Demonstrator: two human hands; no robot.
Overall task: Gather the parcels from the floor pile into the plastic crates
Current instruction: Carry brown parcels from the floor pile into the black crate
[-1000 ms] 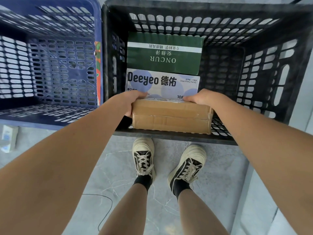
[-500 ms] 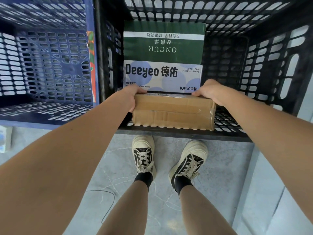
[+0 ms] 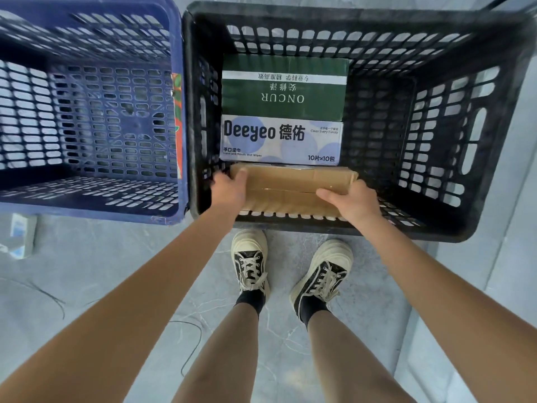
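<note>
A: A brown cardboard parcel (image 3: 293, 189) is seen low inside the black crate (image 3: 436, 117), pressed against the near wall.

B: And it is gripped at both ends. The left hand (image 3: 231, 189) is wrapped round the left end, thumb laid across the top; the right hand (image 3: 353, 199) is clamped on the right end, thumb stretched along the top face.

A: The fingers of both hands are curled about the parcel; nothing is released.

B: Just behind it, a pale blue wipes box (image 3: 280, 141) is lying flat, touching the parcel's far edge. Behind that, a green box (image 3: 284, 88) is set against the far wall.

A: The blue crate (image 3: 87, 117) is placed beside the black one, walls touching, nothing visible in it.

B: On the grey floor (image 3: 116, 271), a small box (image 3: 23, 239) is noted at far left.
</note>
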